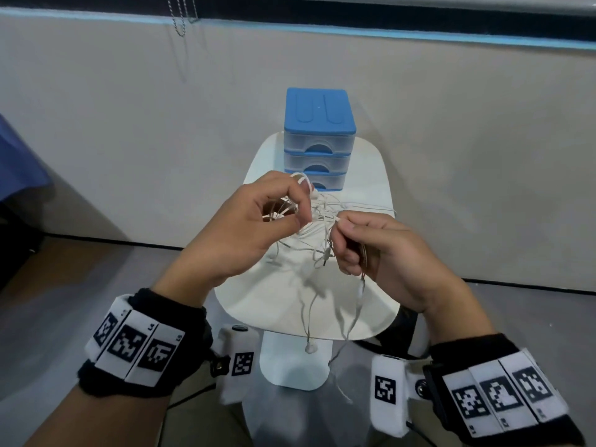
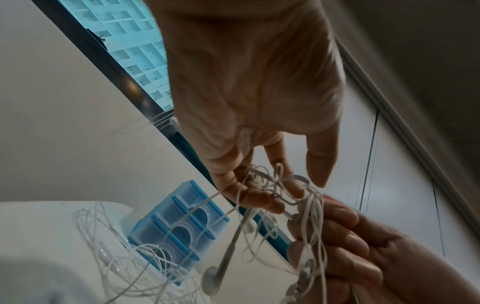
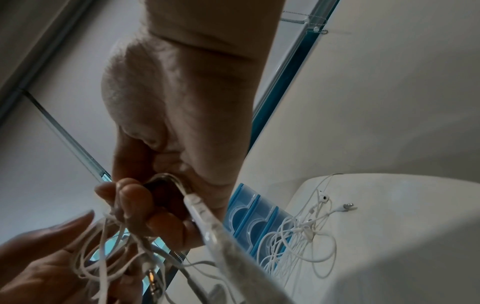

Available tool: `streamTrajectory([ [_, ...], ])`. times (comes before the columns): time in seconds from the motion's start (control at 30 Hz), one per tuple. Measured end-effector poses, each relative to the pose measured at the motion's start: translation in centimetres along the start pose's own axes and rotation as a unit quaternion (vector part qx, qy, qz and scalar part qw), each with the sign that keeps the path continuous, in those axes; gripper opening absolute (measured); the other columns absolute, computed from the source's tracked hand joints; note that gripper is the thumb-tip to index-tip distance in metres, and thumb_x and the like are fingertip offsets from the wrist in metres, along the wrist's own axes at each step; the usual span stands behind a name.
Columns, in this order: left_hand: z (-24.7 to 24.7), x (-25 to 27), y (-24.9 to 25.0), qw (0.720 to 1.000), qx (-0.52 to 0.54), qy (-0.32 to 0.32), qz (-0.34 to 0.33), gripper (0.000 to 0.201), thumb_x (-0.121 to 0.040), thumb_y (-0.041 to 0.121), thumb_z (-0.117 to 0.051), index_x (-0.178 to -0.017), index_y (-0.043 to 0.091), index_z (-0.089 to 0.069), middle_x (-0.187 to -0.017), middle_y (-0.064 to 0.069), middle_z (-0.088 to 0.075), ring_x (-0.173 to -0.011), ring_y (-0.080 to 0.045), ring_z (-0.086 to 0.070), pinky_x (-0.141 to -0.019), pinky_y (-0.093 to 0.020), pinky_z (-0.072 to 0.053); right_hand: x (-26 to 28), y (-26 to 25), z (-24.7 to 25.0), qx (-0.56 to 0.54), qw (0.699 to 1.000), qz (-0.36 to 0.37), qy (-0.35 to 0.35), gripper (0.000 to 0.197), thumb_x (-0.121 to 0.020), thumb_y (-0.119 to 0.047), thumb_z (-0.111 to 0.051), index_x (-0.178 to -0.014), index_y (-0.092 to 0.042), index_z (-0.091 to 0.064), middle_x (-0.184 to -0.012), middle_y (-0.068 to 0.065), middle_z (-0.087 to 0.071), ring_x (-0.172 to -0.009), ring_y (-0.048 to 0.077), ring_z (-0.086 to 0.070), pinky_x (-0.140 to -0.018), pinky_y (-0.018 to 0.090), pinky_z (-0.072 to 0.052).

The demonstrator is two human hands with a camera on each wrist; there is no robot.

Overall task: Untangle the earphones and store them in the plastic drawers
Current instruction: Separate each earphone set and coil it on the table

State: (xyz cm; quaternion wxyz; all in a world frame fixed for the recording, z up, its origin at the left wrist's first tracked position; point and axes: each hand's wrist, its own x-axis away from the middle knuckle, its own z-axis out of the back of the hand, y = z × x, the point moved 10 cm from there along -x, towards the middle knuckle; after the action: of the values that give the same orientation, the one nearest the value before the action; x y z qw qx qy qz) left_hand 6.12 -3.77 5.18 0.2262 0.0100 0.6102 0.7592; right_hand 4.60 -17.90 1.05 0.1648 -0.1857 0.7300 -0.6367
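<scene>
A tangle of white wired earphones hangs between my two hands above a small white table. My left hand pinches several loops of cord, its fingers curled through them. My right hand grips a bundle of cords in its curled fingers. Loose ends with an earbud dangle past the table's front edge. Another heap of earphones lies on the table beside the drawers. The plastic drawers are a blue-topped unit with three clear drawers, all closed, at the table's far end.
A beige wall rises right behind the table, with a bead chain hanging at the upper left. Grey floor lies around the table's white pedestal base. A blue cloth shows at the left edge.
</scene>
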Motion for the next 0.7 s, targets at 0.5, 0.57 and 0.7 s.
streamTrajectory([
  [0.5,-1.6,0.4,0.4,0.999,-0.035,0.006,0.019,0.008,-0.091,0.025,-0.075,-0.088,0.018,-0.071,-0.103,-0.004,-0.073,-0.107,-0.038,-0.065,-0.083,-0.037,-0.056,0.1,-0.4,-0.7,-0.033,0.999,-0.011,-0.011,0.032,-0.096,-0.024,-0.052,-0.070,-0.005,-0.054,-0.066,0.010,-0.039,-0.061,0.020,-0.036,-0.060,0.031,-0.031],
  [0.57,-1.5,0.4,0.2,0.998,-0.049,0.008,0.036,0.011,-0.097,0.022,-0.071,-0.087,0.018,-0.071,-0.099,-0.009,-0.074,-0.097,-0.037,-0.065,-0.073,-0.031,-0.051,-0.3,-0.3,0.6,0.050,0.997,-0.008,0.054,0.033,-0.095,-0.031,-0.054,-0.078,-0.003,-0.060,-0.072,0.011,-0.050,-0.065,0.020,-0.046,-0.066,0.035,-0.037],
  [0.7,-1.0,0.4,0.1,0.994,-0.083,0.028,0.064,0.013,-0.098,0.024,-0.070,-0.086,0.019,-0.072,-0.085,-0.010,-0.074,-0.079,-0.028,-0.067,-0.072,-0.035,-0.052,0.1,-1.9,2.5,0.186,0.964,0.055,0.182,0.024,-0.087,-0.038,-0.064,-0.095,-0.015,-0.063,-0.089,-0.003,-0.064,-0.085,0.012,-0.061,-0.082,0.030,-0.046],
])
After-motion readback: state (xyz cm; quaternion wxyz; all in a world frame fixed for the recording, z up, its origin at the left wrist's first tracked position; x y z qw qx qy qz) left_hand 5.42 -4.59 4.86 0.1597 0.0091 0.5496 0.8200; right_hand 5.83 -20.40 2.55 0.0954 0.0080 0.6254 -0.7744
